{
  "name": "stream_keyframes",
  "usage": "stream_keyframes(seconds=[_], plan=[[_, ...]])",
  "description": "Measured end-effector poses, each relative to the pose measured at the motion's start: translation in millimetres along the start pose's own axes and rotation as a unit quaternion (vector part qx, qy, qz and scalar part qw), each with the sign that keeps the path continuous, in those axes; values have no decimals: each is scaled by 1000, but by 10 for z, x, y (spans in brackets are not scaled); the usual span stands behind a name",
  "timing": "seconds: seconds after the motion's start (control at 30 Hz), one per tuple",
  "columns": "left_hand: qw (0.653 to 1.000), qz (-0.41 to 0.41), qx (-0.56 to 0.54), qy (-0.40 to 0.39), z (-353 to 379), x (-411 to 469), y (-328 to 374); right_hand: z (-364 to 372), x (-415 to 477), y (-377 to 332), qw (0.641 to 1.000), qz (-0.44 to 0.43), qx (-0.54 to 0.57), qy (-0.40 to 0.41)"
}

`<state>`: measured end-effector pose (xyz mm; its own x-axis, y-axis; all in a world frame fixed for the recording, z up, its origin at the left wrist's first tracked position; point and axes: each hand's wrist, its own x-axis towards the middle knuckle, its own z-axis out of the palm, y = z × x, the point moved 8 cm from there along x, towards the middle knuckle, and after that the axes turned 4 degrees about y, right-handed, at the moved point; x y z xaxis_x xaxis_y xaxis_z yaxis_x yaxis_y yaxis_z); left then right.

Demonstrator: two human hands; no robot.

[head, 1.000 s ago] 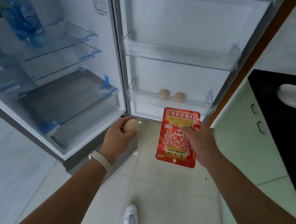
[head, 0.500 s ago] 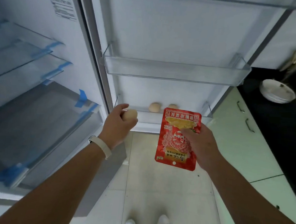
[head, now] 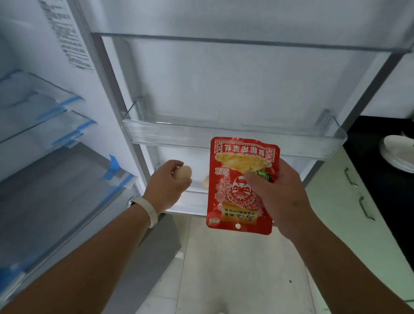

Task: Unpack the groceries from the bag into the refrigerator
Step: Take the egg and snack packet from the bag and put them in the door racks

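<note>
Head view, item 1: state the left fingers.

"My left hand has its fingers curled round an egg. The egg shows at the 1 o'clock side of the fist, just in front of the lower door bin. A white wristband sits on that wrist."

"Item 2: right fingers?"

"My right hand pinches a red packet, thumb on the printed face, fingers behind. The print is inverted. The packet is at 3 o'clock from the egg."

"Item 3: surroundings?"

"A second egg lies in the lower door bin, partly hidden by the packet. The upper door bin is at 12 o'clock from both hands. Fridge shelves are at 9 o'clock. Stacked plates sit on a black counter at 3 o'clock."
</note>
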<state>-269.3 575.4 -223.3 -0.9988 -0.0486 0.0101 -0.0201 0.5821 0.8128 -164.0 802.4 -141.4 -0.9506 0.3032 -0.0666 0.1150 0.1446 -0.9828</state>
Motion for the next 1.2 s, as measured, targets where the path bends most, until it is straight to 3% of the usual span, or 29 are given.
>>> stream_keyframes(seconds=[0.3, 0.53, 0.8, 0.97, 1.2], plan=[[1000, 12, -7, -11, -6, 200, 155, -261, 196, -1196, 983, -175, 55, 30], [998, 15, 21, -64, 83, 473, 119, -254, 489, -1412, 969, -236, 33, 66], [988, -5, 53, -145, 304, 710, -171, -9, 815, -1129, 986, -152, -55, 34], [974, 36, 116, -192, 478, 822, -239, -41, 995, -1067, 990, -99, -86, 51], [935, 49, 198, -290, 794, 855, -386, -134, 1106, -1020, 968, -96, -212, 99]])
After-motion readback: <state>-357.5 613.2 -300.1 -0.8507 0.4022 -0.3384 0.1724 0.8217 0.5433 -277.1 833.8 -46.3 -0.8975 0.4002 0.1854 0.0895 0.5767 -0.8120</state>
